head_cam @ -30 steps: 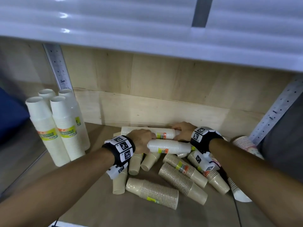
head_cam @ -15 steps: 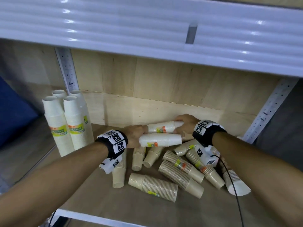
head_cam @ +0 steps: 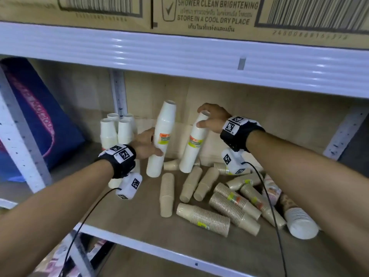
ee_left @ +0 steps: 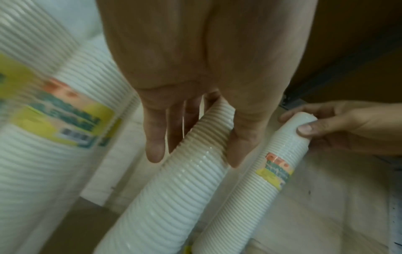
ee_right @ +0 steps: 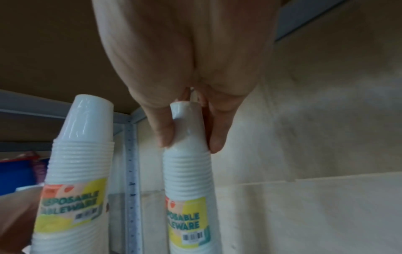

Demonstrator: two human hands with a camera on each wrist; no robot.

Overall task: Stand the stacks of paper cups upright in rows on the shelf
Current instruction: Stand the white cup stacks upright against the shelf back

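Observation:
My left hand (head_cam: 157,145) grips the middle of a tall white cup stack (head_cam: 162,136), held nearly upright with its base low over the wooden shelf (head_cam: 127,222). The right hand (head_cam: 203,118) pinches the top of a second white stack (head_cam: 194,144), which leans left. In the left wrist view my left hand (ee_left: 193,154) wraps the ribbed stack (ee_left: 174,185). In the right wrist view my right hand (ee_right: 189,141) holds the stack's top (ee_right: 187,165) between thumb and fingers. Several white stacks (head_cam: 117,128) stand upright at the back left.
Several brown cup stacks (head_cam: 203,217) lie jumbled across the shelf's middle and right, with a white-mouthed stack (head_cam: 301,222) at the far right. A blue bag (head_cam: 40,120) fills the bay on the left. Cardboard boxes (head_cam: 209,13) sit on the shelf above.
Both white stacks were lying on the pile under my hands; now each hand has raised its stack to near upright, and the left one has moved left toward the standing stacks.

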